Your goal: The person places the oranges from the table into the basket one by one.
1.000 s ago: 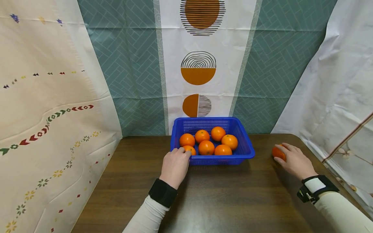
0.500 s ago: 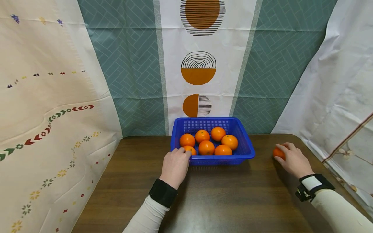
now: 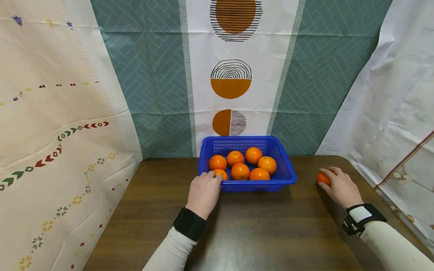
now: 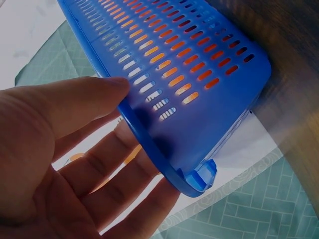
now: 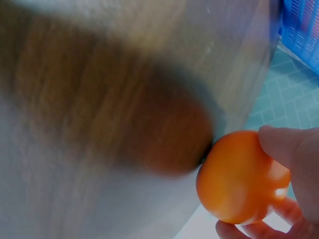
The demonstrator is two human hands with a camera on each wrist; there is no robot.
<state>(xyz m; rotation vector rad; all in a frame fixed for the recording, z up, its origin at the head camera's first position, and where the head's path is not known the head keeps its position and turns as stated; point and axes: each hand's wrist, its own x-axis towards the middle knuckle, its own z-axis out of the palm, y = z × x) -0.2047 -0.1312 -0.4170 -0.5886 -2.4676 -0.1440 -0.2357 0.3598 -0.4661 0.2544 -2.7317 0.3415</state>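
My left hand (image 3: pixel 203 194) grips the near-left rim of a blue perforated plastic basket (image 3: pixel 251 186). In the left wrist view the thumb (image 4: pixel 94 102) presses the outer wall while the other fingers reach over inside. Several oranges (image 3: pixel 240 171) lie in the basket, and one at the near-left corner is partly covered by the hand. Away to the right, my right hand (image 3: pixel 346 190) holds a single orange (image 5: pixel 237 179) at the tabletop. Thumb and fingers curve around it, as the right wrist view shows; the palm side of the orange is hidden.
Both hands work over a brown wooden table (image 3: pixel 264 226). A patterned green and white cloth (image 3: pixel 152 94) hangs behind the basket. Light cloths flank the table, the left one (image 3: pixel 68 158) embroidered, the right one (image 3: pixel 390 113) close to my right hand.
My right hand and wrist have drifted slightly left around the orange, which stays at nearly the same spot. The left hand and basket hold still.
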